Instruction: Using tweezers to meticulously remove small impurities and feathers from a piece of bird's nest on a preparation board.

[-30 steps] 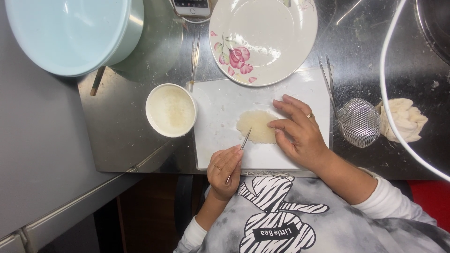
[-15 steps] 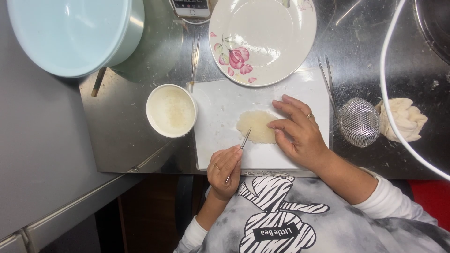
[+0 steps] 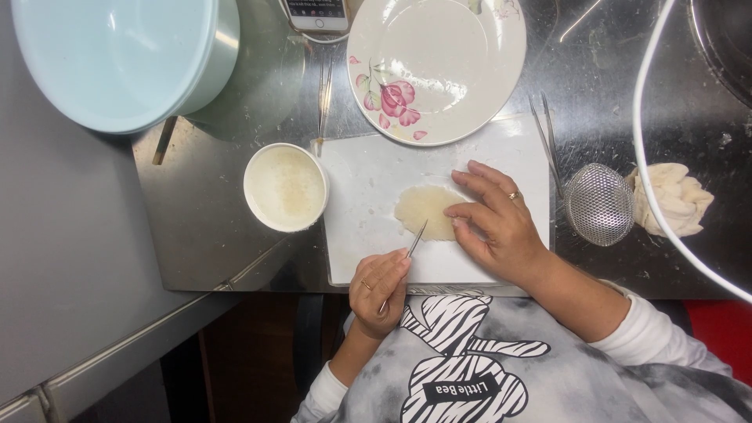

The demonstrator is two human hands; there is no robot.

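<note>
My left hand [image 3: 381,291] pinches thin metal tweezers [image 3: 408,254] like a pen — the tips point up and away from me, slightly rightward, touching the near edge of the pale patch [image 3: 427,210], so the long axis runs from my palm to that edge. My right hand [image 3: 495,222] lies open, grasping nothing, fingertips pressing the patch's right side, I'd judge to keep it from sliding on the white board [image 3: 368,196]. The patch is a flat oval, longer left to right, just beyond my left hand. Left of the board stands a white cup [image 3: 286,188] of cloudy liquid; right of my right hand lies a mesh strainer [image 3: 599,204]. Farther off sit a flowered plate [image 3: 462,47] and a pale blue basin [image 3: 117,55].
</note>
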